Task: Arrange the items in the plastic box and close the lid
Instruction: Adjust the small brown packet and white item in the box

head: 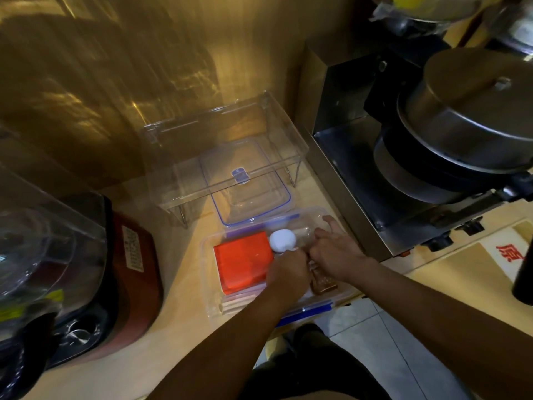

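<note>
Presently, on a pale wooden counter (184,272): one clear plastic box (212,308) with blue clips, open, near the front edge. Contents: orange-red flat packet (243,259), left part of the box; white rounded item (282,240) just beyond it, touching the packet's far right corner; brown biscuit-like piece (323,282) toward the right; pale flat strips along the near wall, kind not discernible. Lid (230,194), clear with blue rim seal, lies apart behind the box, partly under a clear acrylic display case (219,151). Left hand (288,269) is inside the box, fingers curled downward at the centre; whether it grips anything cannot be told. Right hand (334,249) is inside too, fingers spread loosely over the right part, grip not discernible. Adjacent: steel pot (473,119) on an appliance, right; red-bodied machine (135,272), left.
</note>
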